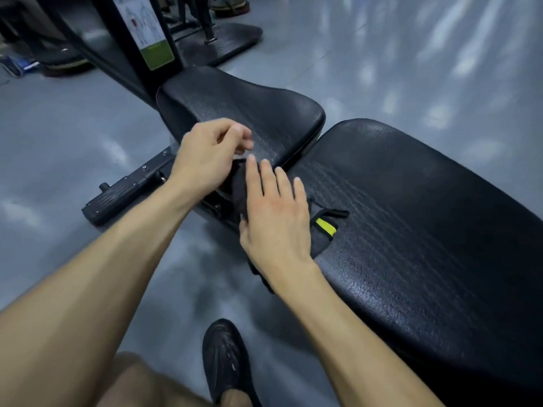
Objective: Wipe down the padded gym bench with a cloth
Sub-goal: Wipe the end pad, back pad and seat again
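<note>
Pressing flat-fingered right hand on black cloth; left hand loosely curled, empty.

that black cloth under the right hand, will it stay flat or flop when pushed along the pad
Likely floppy: the black cloth drapes over the bench pad edge and bunches under the right hand. Probably light, so it should slide easily on the glossy pad, with its yellow tag trailing.

Bench pads: black, pebbled grain. Cloth: black, with a yellow tag. Floor: glossy grey. Shoe: black. Machine label: white with a green lower band.
</note>
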`<state>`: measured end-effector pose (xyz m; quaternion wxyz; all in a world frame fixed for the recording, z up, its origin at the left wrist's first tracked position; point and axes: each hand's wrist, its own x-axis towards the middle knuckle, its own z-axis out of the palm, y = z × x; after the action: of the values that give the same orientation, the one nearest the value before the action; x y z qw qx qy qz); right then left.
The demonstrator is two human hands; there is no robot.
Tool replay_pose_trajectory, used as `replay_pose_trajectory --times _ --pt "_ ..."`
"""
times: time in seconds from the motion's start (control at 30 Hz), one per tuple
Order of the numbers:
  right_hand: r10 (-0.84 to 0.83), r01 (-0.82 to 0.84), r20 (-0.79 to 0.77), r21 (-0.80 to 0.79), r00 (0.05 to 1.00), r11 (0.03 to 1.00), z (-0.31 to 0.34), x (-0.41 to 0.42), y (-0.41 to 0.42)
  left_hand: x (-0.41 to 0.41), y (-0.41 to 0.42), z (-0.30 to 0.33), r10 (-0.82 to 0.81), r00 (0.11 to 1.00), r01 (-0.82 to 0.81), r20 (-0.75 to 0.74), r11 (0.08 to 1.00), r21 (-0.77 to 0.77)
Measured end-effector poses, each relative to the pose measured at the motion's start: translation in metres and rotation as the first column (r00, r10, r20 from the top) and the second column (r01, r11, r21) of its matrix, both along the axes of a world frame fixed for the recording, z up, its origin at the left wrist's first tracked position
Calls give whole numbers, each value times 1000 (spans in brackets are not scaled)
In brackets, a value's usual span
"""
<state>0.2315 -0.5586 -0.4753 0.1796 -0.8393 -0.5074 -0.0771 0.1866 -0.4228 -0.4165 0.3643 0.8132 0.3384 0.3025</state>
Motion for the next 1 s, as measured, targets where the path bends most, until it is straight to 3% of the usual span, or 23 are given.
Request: replay_pose_trajectory --times 0.13,0.27,0.37,0.53,0.6,0.73,0.87,1.0 --pt "-85 86 -14 32 996 996 -4 -3 -13 25 16 1 -31 982 70 -188 975 209" --pt "-194 198 -60 77 979 977 -5 -7 -14 29 31 -3 -11 982 41 -188 987 156" --pt "-287 298 -129 77 949 951 -4 -16 -15 17 32 6 -111 944 176 -309 966 191" --pt "-387 402 -175 58 905 914 1 -26 -11 15 35 37 -233 821 330 -521 939 100" --pt "-400 418 -183 72 898 906 1 -27 -10 15 37 39 -285 815 357 -505 933 50" --pt "-429 443 -174 48 886 895 1 -33 -11 4 32 33 -488 787 441 -378 873 -209" --pt "-450 457 -127 36 884 889 3 -33 -6 -2 43 29 -516 753 535 -408 841 -76" --pt "-442 434 -124 -89 888 897 15 -18 19 -9 62 15 -593 751 585 -290 802 -123"
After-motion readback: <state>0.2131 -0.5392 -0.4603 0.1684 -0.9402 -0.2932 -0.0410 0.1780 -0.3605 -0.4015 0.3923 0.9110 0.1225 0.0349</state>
